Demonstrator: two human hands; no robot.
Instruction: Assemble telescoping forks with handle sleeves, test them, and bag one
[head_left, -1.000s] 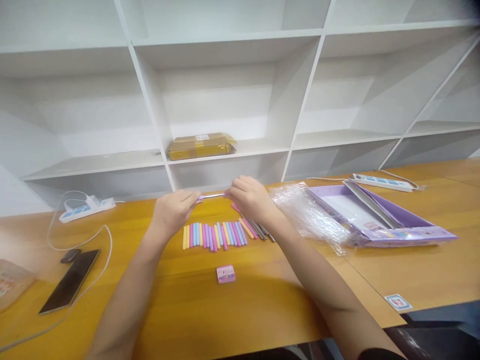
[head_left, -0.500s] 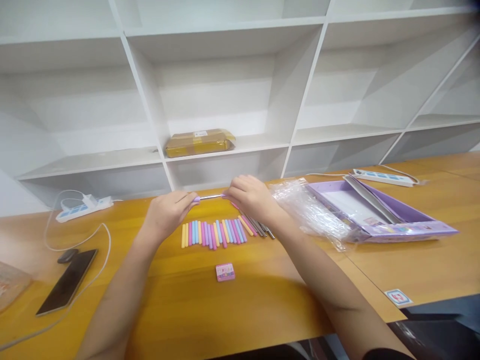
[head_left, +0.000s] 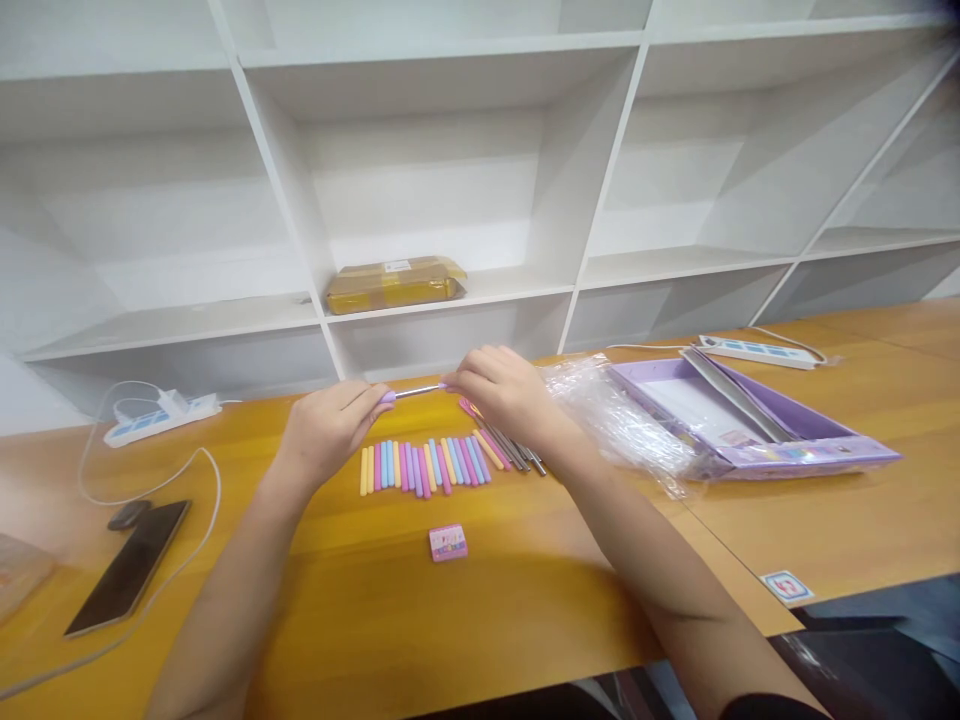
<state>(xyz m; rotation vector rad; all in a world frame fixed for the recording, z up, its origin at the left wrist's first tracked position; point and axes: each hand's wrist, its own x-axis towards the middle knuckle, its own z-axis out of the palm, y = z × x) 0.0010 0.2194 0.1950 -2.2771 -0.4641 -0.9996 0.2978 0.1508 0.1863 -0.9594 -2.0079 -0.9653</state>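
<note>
A thin metal rod (head_left: 418,391) with light purple ends is stretched level between my two hands above the desk. At its left end, my left hand (head_left: 326,428) pinches the purple tip. My right hand (head_left: 501,392) closes on the other end, its fingers covering most of that tip. Just below lies a row of several pastel sticks (head_left: 421,468) in yellow, pink, blue and purple. Beside the row, partly under my right hand, are bare metal rods (head_left: 525,456) and a pink piece. A small pink box (head_left: 448,542) rests nearer to me.
To the right, crumpled clear plastic (head_left: 622,415) lies against an open purple box (head_left: 810,455). Power strips (head_left: 161,420) sit at the back, with a white cable looping on the left. A dark tablet-like slab (head_left: 127,570) lies there too. White shelves hold a taped parcel (head_left: 396,285).
The view has shifted slightly. Both hands keep their hold on the rod, which tilts a little more, its right end higher.
</note>
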